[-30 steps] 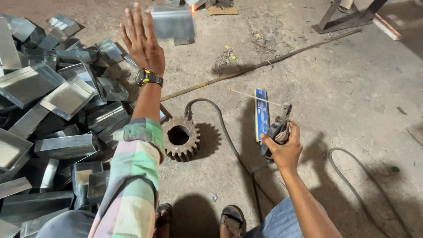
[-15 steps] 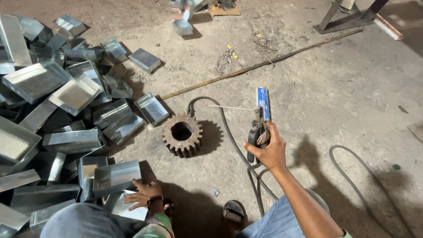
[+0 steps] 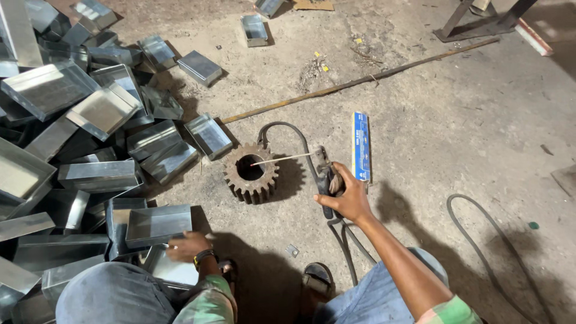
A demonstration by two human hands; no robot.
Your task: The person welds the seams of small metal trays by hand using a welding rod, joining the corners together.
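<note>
The right hand is clenched around the handle of a welding electrode holder. A thin welding rod is clamped in the holder and extends to the left, its tip reaching over the bore of a rusty steel gear. The gear lies flat on the concrete floor, just left of the holder. A black cable curves from behind the gear toward the holder; further cable runs down from the holder between the person's sandalled feet.

The left hand, with a dark watch on the wrist, rests on the near edge of a shallow galvanised sheet-metal tray at the lower left. Its fingers are curled onto the tray rim; whether they fully grasp it cannot be told.

This tray sits at the near edge of a large, loose pile of similar sheet-metal trays that fills the left side of the view. Two further trays lie apart at the top centre of the floor.

A narrow blue electrode packet lies on the floor just beyond the right hand. A long rusty steel bar runs diagonally across the floor behind the gear. A second black hose or cable loops across the floor at the right.
</note>
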